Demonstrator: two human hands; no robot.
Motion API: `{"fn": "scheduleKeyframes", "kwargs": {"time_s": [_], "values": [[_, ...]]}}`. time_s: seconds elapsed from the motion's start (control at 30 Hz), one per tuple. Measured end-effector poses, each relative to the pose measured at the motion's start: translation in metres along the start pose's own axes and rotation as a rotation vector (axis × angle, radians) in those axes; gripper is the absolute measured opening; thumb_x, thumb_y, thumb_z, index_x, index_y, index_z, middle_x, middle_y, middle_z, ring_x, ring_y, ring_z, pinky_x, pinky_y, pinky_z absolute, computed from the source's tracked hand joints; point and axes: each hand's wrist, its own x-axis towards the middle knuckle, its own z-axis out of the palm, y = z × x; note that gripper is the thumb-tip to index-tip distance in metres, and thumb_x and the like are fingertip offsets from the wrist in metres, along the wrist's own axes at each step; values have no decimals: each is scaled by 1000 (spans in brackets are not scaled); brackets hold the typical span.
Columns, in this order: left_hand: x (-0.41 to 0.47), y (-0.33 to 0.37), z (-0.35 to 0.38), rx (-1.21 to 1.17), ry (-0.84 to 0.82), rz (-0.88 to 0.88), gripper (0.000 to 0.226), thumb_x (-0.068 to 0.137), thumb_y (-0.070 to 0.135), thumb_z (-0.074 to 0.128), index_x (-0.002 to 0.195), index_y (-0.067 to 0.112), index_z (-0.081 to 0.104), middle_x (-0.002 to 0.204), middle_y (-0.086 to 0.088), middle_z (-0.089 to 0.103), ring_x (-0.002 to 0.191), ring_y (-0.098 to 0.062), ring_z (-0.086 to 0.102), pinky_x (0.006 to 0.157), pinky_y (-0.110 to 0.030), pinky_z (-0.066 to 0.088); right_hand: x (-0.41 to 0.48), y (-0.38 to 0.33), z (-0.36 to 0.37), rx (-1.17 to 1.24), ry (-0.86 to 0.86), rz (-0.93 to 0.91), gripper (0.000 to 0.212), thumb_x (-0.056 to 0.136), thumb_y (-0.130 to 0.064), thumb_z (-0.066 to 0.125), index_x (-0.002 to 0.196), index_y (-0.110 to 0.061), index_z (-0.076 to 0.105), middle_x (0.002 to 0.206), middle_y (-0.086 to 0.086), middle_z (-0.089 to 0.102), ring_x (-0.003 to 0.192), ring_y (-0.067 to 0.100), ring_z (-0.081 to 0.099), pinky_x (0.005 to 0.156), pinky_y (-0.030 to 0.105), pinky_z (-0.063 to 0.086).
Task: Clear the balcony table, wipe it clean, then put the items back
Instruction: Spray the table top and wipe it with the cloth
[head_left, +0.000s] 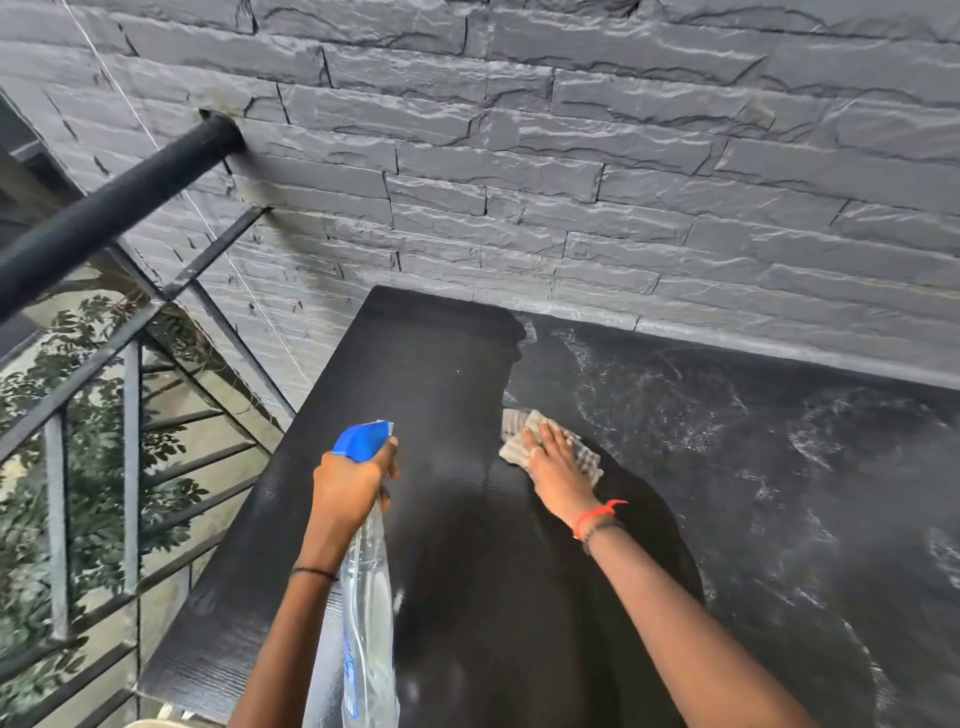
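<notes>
Black and bare of items, the balcony table (426, 364) fills the lower view, so clearing looks done and wiping is the step in hand.

Over the table's near left part, the left hand (349, 480) is wrapped round the neck of a clear spray bottle (366, 597), with 1 finger by the blue trigger (361, 439). The bottle hangs body-down close to the table's left edge. If that grip loosens it would fall onto the wet top or over the edge. A stray squeeze would wet ground already wiped.

At the table's middle, the right hand (556, 462) lies flat, fingers straight, pressing a checked cloth (515, 423) onto the top. The cloth sits on the border between a dull, drier strip along the table's left side and a glossy zone. A hard sweep toward the left edge could carry it off the table.

On the table's right half, pale swirls of liquid (675, 415) lie unwiped. Left to dry, they would probably leave marks, and items set back on them would sit in moisture.

Left of the table stands a dark railing (104, 208) with open gaps and foliage below, so anything that slides off that side could go through. Behind the table's far edge rises a grey stone wall (571, 156). The strip of tabletop tight against it is easy to miss.
</notes>
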Motion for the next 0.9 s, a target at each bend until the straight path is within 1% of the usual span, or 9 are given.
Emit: {"fn": "scheduleKeyframes", "kwargs": {"time_s": [0.2, 0.27, 0.33, 0.47, 0.57, 0.67, 0.7, 0.8, 0.9], "values": [[5, 0, -2, -2, 26, 4, 28, 87, 27, 66, 61, 16, 60, 58, -5, 64, 35, -16, 50, 54, -32, 46, -20, -75, 25, -42, -78, -284, 73, 88, 8, 38, 152, -13, 12, 161, 14, 1, 149, 30, -3, 123, 42, 1], [8, 3, 0, 2, 25, 2, 30, 86, 27, 66, 59, 15, 60, 57, -7, 62, 35, -17, 50, 55, -31, 45, -55, -77, 35, -32, -27, -385, 71, 83, -1, 59, 147, -15, 33, 157, 11, 26, 146, 28, 20, 121, 41, 14], [10, 7, 4, -1, 24, -5, 29, 85, 28, 66, 59, 16, 59, 57, -8, 62, 35, -19, 50, 55, -31, 45, -94, -67, 38, -76, -62, -428, 72, 65, -23, 82, 132, -21, 57, 140, 4, 53, 131, 20, 49, 113, 34, 31], [14, 14, 13, 1, 13, -11, 29, 85, 27, 66, 60, 15, 60, 60, -6, 63, 35, -18, 50, 53, -28, 44, -144, -9, 38, -175, -128, -339, 79, 50, -25, 89, 125, -22, 64, 135, 4, 58, 124, 20, 57, 114, 35, 13], [15, 18, 23, -4, -6, -4, 28, 86, 26, 66, 61, 15, 60, 61, -6, 63, 36, -18, 49, 51, -27, 44, -140, 38, 19, -101, -94, -167, 85, 55, -15, 88, 133, -16, 56, 144, 8, 47, 130, 26, 49, 114, 27, 11], [14, 21, 31, -7, -20, 10, 26, 86, 25, 65, 63, 16, 60, 59, -3, 62, 36, -19, 48, 53, -29, 45, -98, 75, 1, -75, -14, -77, 70, 93, -7, 50, 152, -14, 13, 160, 9, 0, 149, 25, 4, 122, 30, -2], [13, 22, 34, -5, -24, 13, 26, 86, 25, 65, 63, 16, 60, 59, -3, 62, 36, -19, 49, 53, -29, 45, -78, 78, -4, -59, 3, -45, 66, 98, -9, 40, 153, -15, 5, 161, 8, -6, 149, 24, -4, 122, 31, -3], [11, 24, 42, -7, -31, 20, 25, 85, 26, 66, 63, 18, 61, 59, -4, 63, 36, -18, 49, 54, -30, 46, -25, 62, -12, -19, 21, 4, 61, 100, -11, 36, 153, -15, 6, 161, 8, -5, 149, 24, -4, 123, 35, -2], [13, 26, 48, -5, -37, 22, 25, 85, 26, 66, 62, 17, 61, 60, -5, 64, 36, -18, 50, 55, -30, 47, -2, 28, -11, -17, -13, -89, 61, 97, -6, 36, 153, -14, 11, 161, 10, -5, 149, 27, -6, 122, 37, -2]]}}
